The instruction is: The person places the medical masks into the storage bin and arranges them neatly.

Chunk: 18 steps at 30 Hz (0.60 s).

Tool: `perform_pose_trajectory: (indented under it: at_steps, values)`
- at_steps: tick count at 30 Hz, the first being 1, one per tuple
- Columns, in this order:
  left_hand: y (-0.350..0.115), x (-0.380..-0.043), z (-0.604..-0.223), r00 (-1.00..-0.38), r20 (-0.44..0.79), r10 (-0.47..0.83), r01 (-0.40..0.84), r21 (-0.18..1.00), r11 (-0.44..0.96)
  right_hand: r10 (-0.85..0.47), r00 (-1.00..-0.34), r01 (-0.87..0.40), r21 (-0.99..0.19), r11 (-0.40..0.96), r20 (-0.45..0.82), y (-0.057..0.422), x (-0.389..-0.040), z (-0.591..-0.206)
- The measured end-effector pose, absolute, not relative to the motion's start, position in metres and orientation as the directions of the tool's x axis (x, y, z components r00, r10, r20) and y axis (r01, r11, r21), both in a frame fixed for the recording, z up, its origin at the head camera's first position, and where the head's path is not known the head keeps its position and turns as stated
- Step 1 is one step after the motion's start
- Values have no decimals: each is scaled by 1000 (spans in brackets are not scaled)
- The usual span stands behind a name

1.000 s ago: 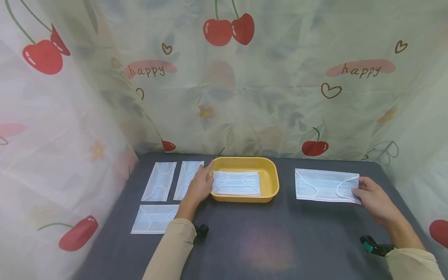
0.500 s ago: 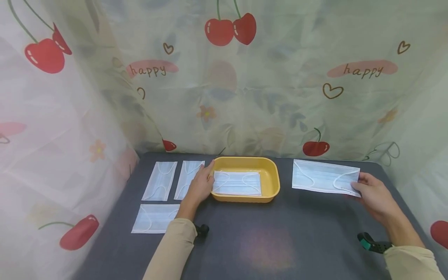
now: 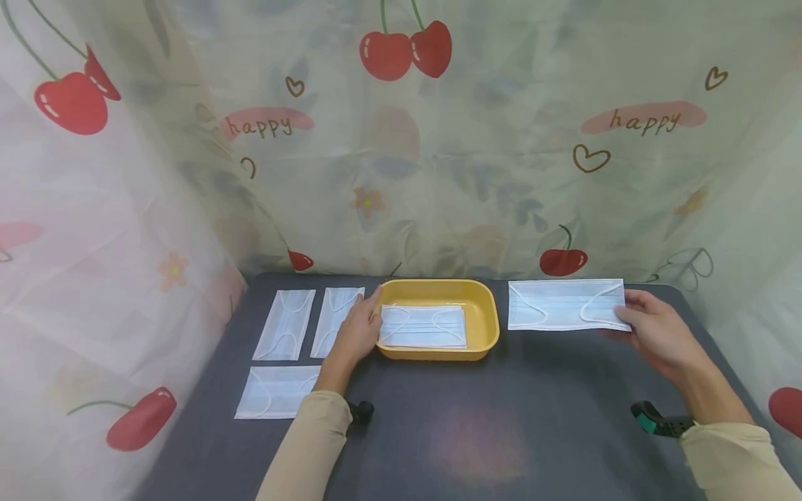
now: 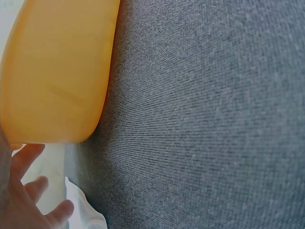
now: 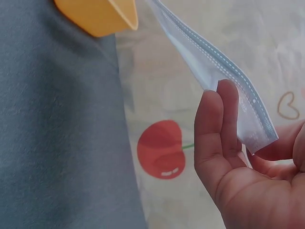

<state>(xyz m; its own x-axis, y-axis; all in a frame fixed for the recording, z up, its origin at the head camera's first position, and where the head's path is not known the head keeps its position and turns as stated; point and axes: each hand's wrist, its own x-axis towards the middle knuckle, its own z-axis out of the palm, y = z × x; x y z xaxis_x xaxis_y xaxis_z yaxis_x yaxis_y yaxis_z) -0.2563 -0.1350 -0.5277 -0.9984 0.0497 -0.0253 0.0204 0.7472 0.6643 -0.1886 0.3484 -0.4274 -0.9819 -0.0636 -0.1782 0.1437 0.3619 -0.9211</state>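
In the head view my right hand (image 3: 661, 334) pinches the right end of a pale blue pleated face mask (image 3: 557, 306) between thumb and fingers. The mask is held up level, its white ear loops facing me, to the right of a yellow plastic basket (image 3: 490, 327). The right wrist view shows this held mask (image 5: 240, 102) nearly edge-on above the curled fingers. My left hand (image 3: 357, 330) grips the basket's left rim; in the left wrist view its fingertips (image 4: 33, 151) meet the basket's end wall. Another mask (image 3: 422, 327) lies flat inside the basket, toward the left.
Left of the basket, two masks lie lengthwise, one at the far left (image 3: 284, 325) and one partly behind my left hand (image 3: 328, 320). A third mask (image 3: 272, 393) lies crosswise nearer me, partly under my forearm. A cherry-print curtain (image 3: 476, 174) rises behind the dark grey table (image 3: 451, 424).
My right hand has carried its mask up and to the left, closer to the basket, and the mask has levelled out. My left hand and the basket have stayed put.
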Motion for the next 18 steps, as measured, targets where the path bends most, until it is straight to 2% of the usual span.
perform_pose_trajectory:
  at_steps: [11, 18]
  values:
    - [-134, -257, -527, -998, -45, 40, 0, 662, 749, -110, -983, 109, -944, 312, -150, 336, -196, -409]
    - [-134, -256, -527, -998, -55, 37, -9, 662, 750, -134, -980, 90, -930, 357, -146, 325, -199, -395]
